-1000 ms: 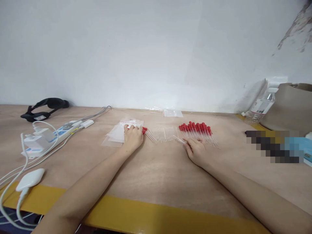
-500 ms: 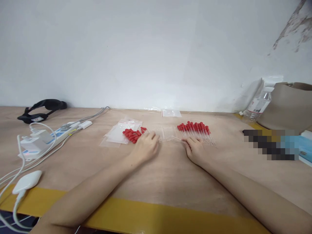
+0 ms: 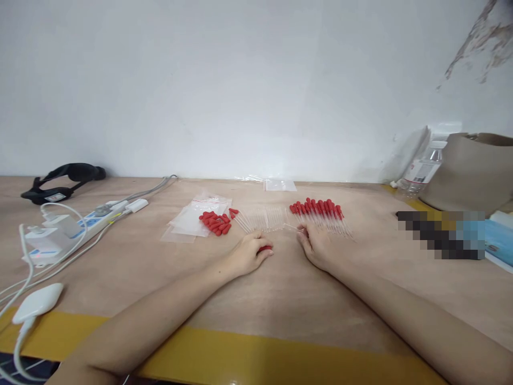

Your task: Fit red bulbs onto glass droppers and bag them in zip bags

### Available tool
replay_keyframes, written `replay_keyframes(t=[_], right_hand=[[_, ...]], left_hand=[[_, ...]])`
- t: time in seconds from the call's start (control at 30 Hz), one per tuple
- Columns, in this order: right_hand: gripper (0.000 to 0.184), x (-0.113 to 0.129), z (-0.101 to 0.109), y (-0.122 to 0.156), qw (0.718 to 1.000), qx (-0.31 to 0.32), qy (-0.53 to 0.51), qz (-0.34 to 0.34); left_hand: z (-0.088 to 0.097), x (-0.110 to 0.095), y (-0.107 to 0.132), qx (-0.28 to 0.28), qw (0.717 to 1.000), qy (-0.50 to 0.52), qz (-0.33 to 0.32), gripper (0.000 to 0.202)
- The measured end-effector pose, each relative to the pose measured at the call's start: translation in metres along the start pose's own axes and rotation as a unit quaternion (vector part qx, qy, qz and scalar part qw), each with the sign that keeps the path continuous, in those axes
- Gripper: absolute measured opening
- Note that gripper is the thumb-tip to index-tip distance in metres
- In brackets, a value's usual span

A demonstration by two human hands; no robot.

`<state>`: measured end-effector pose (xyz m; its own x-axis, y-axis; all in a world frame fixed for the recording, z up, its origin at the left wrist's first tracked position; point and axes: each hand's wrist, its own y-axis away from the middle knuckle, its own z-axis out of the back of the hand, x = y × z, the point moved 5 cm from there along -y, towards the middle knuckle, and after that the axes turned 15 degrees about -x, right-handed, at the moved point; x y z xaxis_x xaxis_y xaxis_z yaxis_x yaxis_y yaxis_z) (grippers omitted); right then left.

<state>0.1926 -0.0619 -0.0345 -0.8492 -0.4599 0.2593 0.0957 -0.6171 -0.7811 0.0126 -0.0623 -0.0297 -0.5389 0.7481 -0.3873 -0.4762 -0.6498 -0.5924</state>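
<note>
Between the fingers of my left hand (image 3: 249,253) is a red rubber bulb (image 3: 264,248), partly hidden by the fingers. My right hand (image 3: 316,245) pinches a thin clear glass tube (image 3: 292,228) that points left. A row of loose clear tubes (image 3: 264,219) lies flat beyond and between the hands. Left of them is a pile of red rubber bulbs (image 3: 215,222). Behind my right hand several droppers (image 3: 318,211) lie side by side, red bulbs at the far end and clear tubes toward me.
Clear zip bags (image 3: 184,219) lie beside the bulb pile, another bag (image 3: 280,185) near the wall. At left are a power strip (image 3: 90,227) with white cables and a black strapped device (image 3: 62,184). A plastic bottle (image 3: 422,171) and a grey-brown container (image 3: 468,174) stand at right.
My left hand has moved from the bulb pile toward me and slightly right, and a red bulb now shows in its fingers. My right hand stays nearly in place with the tube.
</note>
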Motion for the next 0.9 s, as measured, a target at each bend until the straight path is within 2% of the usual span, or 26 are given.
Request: replay_keyframes(t=[0.1, 0.23, 0.37, 0.47, 0.53, 0.9], right_hand=[[0.025, 0.002, -0.002, 0.003, 0.999, 0.012, 0.012, 0.037], [0.025, 0.013, 0.002, 0.004, 0.996, 0.037, 0.028, 0.079], [0.023, 0.019, 0.009, 0.002, 0.996, 0.029, 0.019, 0.078], [0.022, 0.020, 0.010, 0.001, 0.996, 0.026, 0.018, 0.080], [0.022, 0.020, 0.010, 0.002, 0.996, 0.025, 0.018, 0.084], [0.023, 0.033, 0.008, 0.008, 0.994, 0.031, -0.019, 0.108]], left_hand=[[0.005, 0.000, -0.002, -0.049, 0.998, 0.035, 0.029, 0.013], [0.009, 0.007, -0.004, -0.118, 0.976, 0.139, 0.120, 0.015], [-0.002, 0.015, -0.001, -0.107, 0.916, 0.306, 0.234, 0.021], [-0.006, 0.016, 0.001, -0.093, 0.880, 0.361, 0.294, 0.025], [-0.005, 0.015, 0.001, -0.098, 0.875, 0.367, 0.300, 0.027], [-0.010, 0.020, 0.002, -0.112, 0.896, 0.340, 0.263, 0.032]])
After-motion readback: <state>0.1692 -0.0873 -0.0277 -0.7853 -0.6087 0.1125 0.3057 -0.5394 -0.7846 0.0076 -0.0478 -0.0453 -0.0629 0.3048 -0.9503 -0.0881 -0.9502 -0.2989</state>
